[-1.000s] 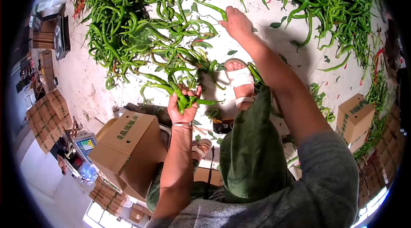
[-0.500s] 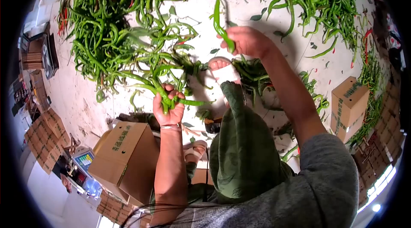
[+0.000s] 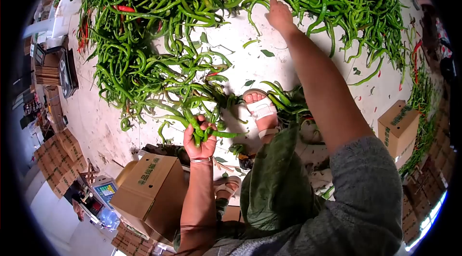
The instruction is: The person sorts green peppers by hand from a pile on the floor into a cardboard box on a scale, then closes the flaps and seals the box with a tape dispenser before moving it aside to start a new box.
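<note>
My left hand (image 3: 199, 143) is closed around several long green chili peppers (image 3: 226, 134). They stick out to both sides of the fingers, low in front of me and left of my raised knee. My right hand (image 3: 280, 15) is stretched far forward to the near edge of the chili pile (image 3: 332, 1). Its fingertips are beside a curved green chili (image 3: 255, 8) on the pale floor. The fingers are partly hidden, so whether they grip anything does not show.
A large chili heap (image 3: 130, 58) spreads over the floor at the left, with a few red ones in it. Cardboard boxes stand at the left (image 3: 144, 184) and right (image 3: 398, 128). A scale (image 3: 105, 189) is behind the left box. My sandalled foot (image 3: 260, 109) is between the heaps.
My right hand has moved forward and up to the pile; the long green chili it held is no longer seen in it. My left hand still holds its bunch. The view has shifted slightly.
</note>
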Motion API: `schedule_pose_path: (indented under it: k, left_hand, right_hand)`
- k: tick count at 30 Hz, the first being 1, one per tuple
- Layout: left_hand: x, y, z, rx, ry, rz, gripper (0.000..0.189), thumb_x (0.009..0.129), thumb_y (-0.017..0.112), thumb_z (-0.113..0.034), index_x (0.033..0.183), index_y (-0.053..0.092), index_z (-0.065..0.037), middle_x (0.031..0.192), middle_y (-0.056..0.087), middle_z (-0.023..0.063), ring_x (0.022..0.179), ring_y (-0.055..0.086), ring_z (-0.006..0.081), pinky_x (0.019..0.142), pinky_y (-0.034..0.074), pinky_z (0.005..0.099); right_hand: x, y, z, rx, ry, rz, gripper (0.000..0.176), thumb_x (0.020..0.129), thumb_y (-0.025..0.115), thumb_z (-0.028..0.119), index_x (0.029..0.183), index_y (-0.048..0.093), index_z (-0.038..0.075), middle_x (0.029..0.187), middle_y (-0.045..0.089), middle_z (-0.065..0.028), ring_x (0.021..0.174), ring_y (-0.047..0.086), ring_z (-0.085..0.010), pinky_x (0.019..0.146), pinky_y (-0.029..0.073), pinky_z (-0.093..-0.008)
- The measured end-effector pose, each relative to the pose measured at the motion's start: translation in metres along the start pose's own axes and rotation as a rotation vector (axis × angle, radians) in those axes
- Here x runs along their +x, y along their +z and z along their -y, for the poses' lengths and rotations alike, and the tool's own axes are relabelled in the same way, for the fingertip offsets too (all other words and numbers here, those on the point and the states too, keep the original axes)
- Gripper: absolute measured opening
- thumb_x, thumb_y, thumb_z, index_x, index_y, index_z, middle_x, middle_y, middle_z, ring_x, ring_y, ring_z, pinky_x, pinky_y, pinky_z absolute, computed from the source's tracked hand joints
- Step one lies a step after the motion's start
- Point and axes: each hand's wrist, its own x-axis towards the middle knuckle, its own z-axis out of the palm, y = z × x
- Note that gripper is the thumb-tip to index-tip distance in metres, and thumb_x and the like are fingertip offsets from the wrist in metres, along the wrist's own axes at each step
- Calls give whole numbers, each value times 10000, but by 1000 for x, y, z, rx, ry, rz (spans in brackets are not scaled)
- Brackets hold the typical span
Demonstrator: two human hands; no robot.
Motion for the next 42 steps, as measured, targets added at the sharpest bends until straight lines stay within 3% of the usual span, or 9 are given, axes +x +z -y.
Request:
schedule_pose_path:
  k: [9, 12, 14, 16, 21, 24, 26, 36, 42]
  left_hand:
    - [27, 43, 37, 7, -200, 145, 578, 774, 588, -115, 1301, 388, 12, 1427, 282, 187, 1272, 367, 310, 951, 439, 405]
    - [32, 59, 55, 74, -241, 147, 359, 803, 591, -161, 1140, 565, -39, 1442, 245, 194, 1306, 304, 331, 1010, 382, 412]
    - [36, 48, 64, 185, -202, 152, 378, 774, 621, -223, 1122, 578, -82, 1409, 313, 208, 1319, 257, 369, 1103, 180, 465]
    - [31, 66, 67, 202, -193, 238, 323, 762, 628, -228, 1061, 595, -112, 1401, 339, 196, 1315, 269, 362, 1099, 169, 470]
    - [22, 35, 68, 62, -81, 158, 221, 766, 636, -221, 960, 600, -120, 1027, 585, 61, 1050, 527, 261, 1054, 249, 509]
    - [19, 37, 54, 44, -52, 161, 232, 761, 649, -201, 964, 583, -109, 938, 536, 43, 916, 523, 211, 1040, 298, 471]
    - [20, 37, 43, -19, -49, 182, 252, 752, 631, -164, 973, 545, -80, 970, 488, 67, 893, 504, 220, 1011, 332, 450]
    - [19, 28, 34, -16, -7, 150, 240, 777, 622, -174, 985, 548, -79, 990, 511, 76, 940, 510, 233, 992, 357, 455]
    - [16, 29, 37, -7, -57, 160, 244, 769, 628, -191, 982, 556, -94, 1028, 490, 65, 954, 505, 223, 1009, 338, 456]
  right_hand:
    - [-129, 10, 2, 424, -74, -64, 260, 863, 523, 241, 979, 450, 20, 784, 572, -223, 741, 591, -370, 651, 458, -445]
    - [-205, -20, 30, 268, -330, -106, 255, 831, 541, 219, 986, 471, 29, 727, 575, -160, 643, 579, -334, 571, 449, -450]
    - [-242, -31, 38, 355, -418, 179, 294, 844, 489, 197, 1101, 474, 53, 730, 571, -165, 721, 589, -303, 658, 459, -439]
    - [-270, -33, 36, 191, -802, 86, 347, 839, 463, 190, 1164, 470, 66, 790, 578, -139, 794, 594, -272, 703, 461, -416]
    - [-245, -64, 9, 431, -835, 82, 438, 766, 606, 178, 1178, 491, 84, 946, 581, -99, 887, 572, -255, 755, 455, -387]
    - [-177, -62, -55, 442, -214, -300, 389, 814, 604, 201, 1155, 529, 29, 1112, 559, -159, 1089, 499, -328, 936, 390, -401]
    - [-99, -81, -110, 69, -299, -596, 449, 822, 574, 322, 1188, 519, 67, 1252, 503, -138, 1108, 492, -339, 936, 385, -415]
    - [19, -110, -89, -272, 209, 104, 801, 658, 616, 657, 1356, 308, 414, 1448, 252, -83, 1304, 167, -459, 953, 261, -656]
    - [-30, -75, -134, -10, 43, 165, 748, 690, 630, 599, 1319, 422, 252, 1280, 470, -178, 1179, 422, -391, 957, 380, -459]
